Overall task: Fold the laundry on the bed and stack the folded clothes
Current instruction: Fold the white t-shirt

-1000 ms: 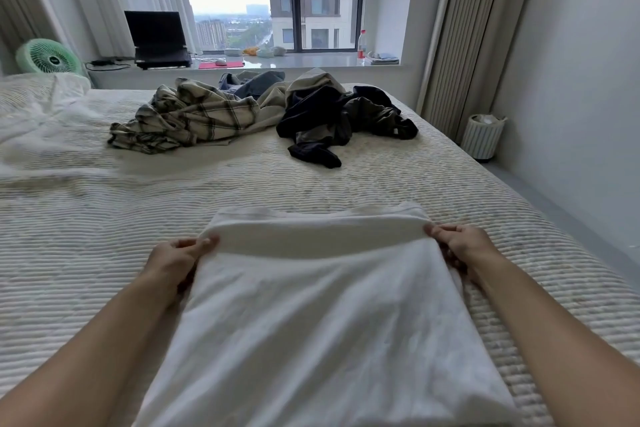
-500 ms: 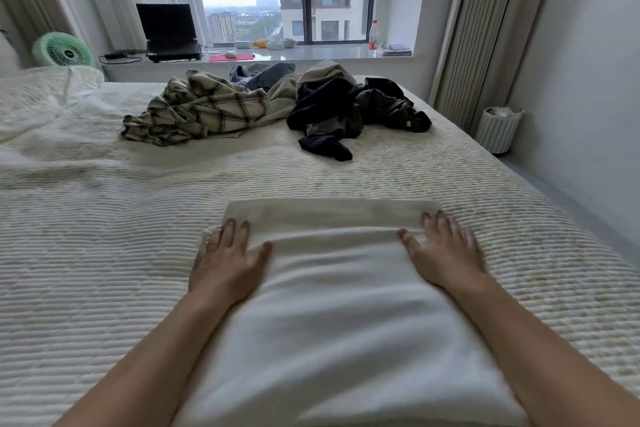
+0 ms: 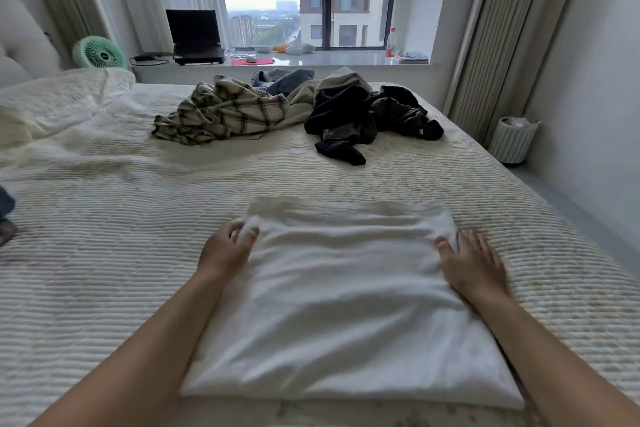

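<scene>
- The wide bed with its cream ribbed quilt (image 3: 104,288) gave a soft, yielding base, so any flattening probably wanted broad palm pressure, not fingertip pokes.
- The white folded cloth garment (image 3: 339,295) lay flat on the near middle of the bed between both forearms, its far edge doubled over into a band.
- The heap of unfolded laundry, a cream plaid shirt (image 3: 225,111) and dark crumpled clothes (image 3: 363,118), sat well apart at the far side, untouched.
- The right hand (image 3: 474,263) lay released, fingers straight, flat at the garment's right edge.
- The left hand (image 3: 225,250) had fingers curled, pinching the far left corner; squaring that corner first would likely keep the fold even.
</scene>
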